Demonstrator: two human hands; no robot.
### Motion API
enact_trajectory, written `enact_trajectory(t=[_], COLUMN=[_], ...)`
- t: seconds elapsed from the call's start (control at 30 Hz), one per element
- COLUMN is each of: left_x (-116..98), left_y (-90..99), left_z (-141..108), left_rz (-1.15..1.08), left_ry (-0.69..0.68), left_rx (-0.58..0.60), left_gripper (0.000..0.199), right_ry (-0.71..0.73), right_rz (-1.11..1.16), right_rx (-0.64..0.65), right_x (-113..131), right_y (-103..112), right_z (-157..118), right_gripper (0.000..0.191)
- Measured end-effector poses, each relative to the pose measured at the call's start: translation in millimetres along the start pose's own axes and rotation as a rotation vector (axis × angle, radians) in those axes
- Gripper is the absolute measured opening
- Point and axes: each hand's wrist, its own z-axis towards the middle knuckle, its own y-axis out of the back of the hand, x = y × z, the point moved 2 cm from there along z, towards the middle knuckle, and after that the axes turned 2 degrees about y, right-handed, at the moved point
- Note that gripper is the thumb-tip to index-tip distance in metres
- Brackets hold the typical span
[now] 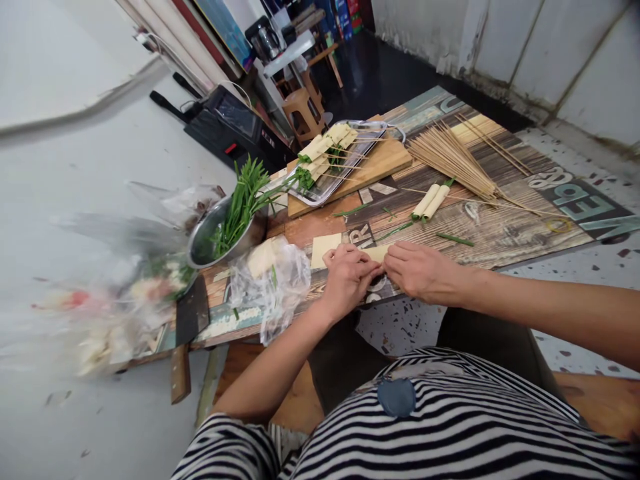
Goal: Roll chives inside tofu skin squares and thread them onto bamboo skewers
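At the table's near edge, my left hand [350,272] and my right hand [417,272] are side by side, fingers pinched on a pale tofu skin sheet [376,253]. What lies under the fingertips is hidden. Another square tofu skin sheet [324,251] rests flat just left of my left hand. Beyond my right hand lie two skewered tofu skin rolls [430,202] with green chive ends sticking out. Loose chive pieces [454,239] are scattered nearby. To the left, a clear plastic bag [280,277] holds more tofu skin.
A metal bowl of chives [240,220] stands left, near a cleaver [191,313] overhanging the table edge. Farther back, a metal tray [323,193] with skewered rolls sits on a wooden board [395,160]. Bamboo skewers [453,160] lie fanned at the right.
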Motion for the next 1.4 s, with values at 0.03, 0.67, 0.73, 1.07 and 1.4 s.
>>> enact_trajectory(t=[0.03,0.67,0.73,1.07,1.4], left_x=[0.9,13.7,12.9,2.7,7.5], left_y=[-0.3,-2.9,-2.9,2.1,8.0], left_z=[-0.2,-10.7,-9.2,-4.2,11.4], left_rz=[-0.005,-0.035,-0.06,-0.008,-0.16], left_ry=[0.013,-0.141,-0.106,0.003,-0.048], left_rx=[-0.009,-0.079,-0.054,-0.008,0.18], left_gripper=[0.017,0.014,0.015,0.015,0.023], right_ry=[0.002,-0.119,-0.128,-0.124,-0.044], right_rz=[-0.004,0.153,0.161,0.106,0.001], right_rx=[-0.005,0.177,0.182,0.229,0.111], right_x=[-0.5,-6.8,-5.2,-3.6,4.1], right_y=[0.3,-6.9,-6.6,4.8,-6.9], right_z=[0.6,2.4,1.8,3.3,1.9], right_gripper=[0.028,0.016,0.015,0.015,0.019])
